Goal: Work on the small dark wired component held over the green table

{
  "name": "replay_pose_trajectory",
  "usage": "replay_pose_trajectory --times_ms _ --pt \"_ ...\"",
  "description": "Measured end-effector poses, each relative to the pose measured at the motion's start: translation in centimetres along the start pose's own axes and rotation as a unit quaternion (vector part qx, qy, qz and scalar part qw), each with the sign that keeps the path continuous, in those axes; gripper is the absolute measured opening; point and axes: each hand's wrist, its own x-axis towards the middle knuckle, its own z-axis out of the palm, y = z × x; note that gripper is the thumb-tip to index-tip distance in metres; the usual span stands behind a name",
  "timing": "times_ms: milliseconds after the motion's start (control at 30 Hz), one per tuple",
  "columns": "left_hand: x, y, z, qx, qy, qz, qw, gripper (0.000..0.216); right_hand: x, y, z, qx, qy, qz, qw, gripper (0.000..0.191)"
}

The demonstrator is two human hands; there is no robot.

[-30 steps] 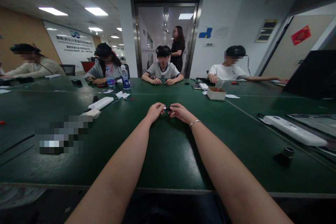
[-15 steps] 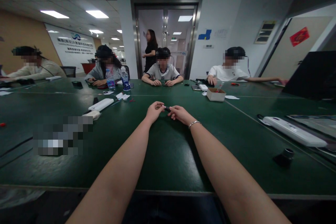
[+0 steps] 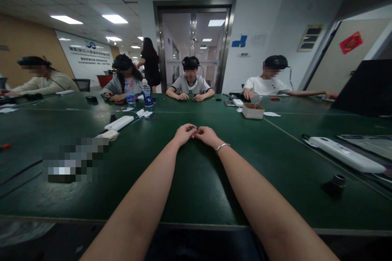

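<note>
A long green worktop (image 3: 196,195) fills the foreground here, running out to a glass double door (image 3: 211,49) beyond. From the head camera, a person in black (image 3: 150,61) has crossed the doorway and is now past the frame's left edge, while the seated person (image 3: 190,83) opposite has forearms on the worktop.

And here is the change, right at the centre: the left hand (image 3: 184,133) and the right hand (image 3: 208,135) have come together! Half a second ago a small dark thing with a bright end bridged the gap; now the fingertips meet and that gap is gone. So the dark thing is out of sight, most likely tucked among the fingers, and how its parts sit cannot be judged.

The grip, then: both hands have fingers curled in, thumbs close to them, but what either one has hold of, and how firmly, there's no telling. A silver bracelet (image 3: 219,147) sits at the right wrist. Off to the right, untouched and well apart from the hands, a black piece (image 3: 335,186) with a shiny rim holds its place near a white power strip (image 3: 346,155).
</note>
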Motion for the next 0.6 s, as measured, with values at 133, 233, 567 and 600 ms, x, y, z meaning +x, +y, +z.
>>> replay_pose_trajectory --times_ms 133,233,567,600 --pt "-0.1 0.2 0.0 0.024 -0.008 -0.016 1.0 0.011 -0.2 -0.1 -0.1 -0.016 -0.018 -0.004 1.0 0.016" --pt "0.3 0.6 0.0 0.007 -0.019 -0.062 0.998 0.016 -0.3 0.1 -0.1 -0.013 -0.03 0.0 0.999 0.012" --pt "-3.7 2.6 -6.6 0.051 -0.115 -0.145 0.981 0.031 0.4 -0.5 -3.4 0.126 -0.186 0.054 0.973 0.01" --pt "-4.9 2.8 -7.8 0.064 -0.115 -0.15 0.98 0.031 0.6 -0.5 -4.5 0.129 -0.203 0.058 0.969 0.011"
